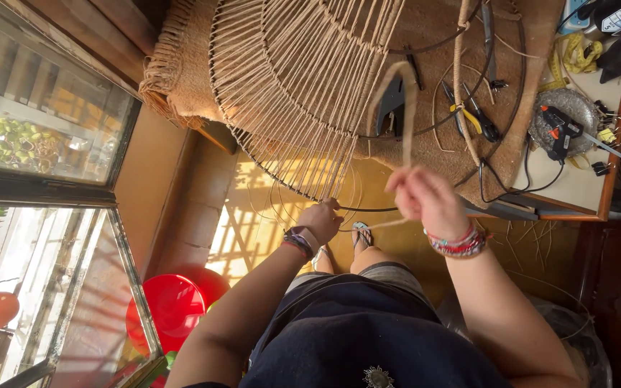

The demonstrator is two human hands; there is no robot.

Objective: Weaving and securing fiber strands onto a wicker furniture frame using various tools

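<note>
Left hand pinches ring edge. Right hand, blurry, seems closed on cord running up, away from body.

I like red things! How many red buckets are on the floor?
2: one red bucket beside the window, and a second bucket partly hidden just behind it. More may be hidden.

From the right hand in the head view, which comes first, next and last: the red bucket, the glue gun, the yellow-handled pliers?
From the right hand:
1. Yellow-handled pliers, just above on the mat.
2. Glue gun, farther up-right on the table.
3. Red bucket, far left on the floor.
</note>
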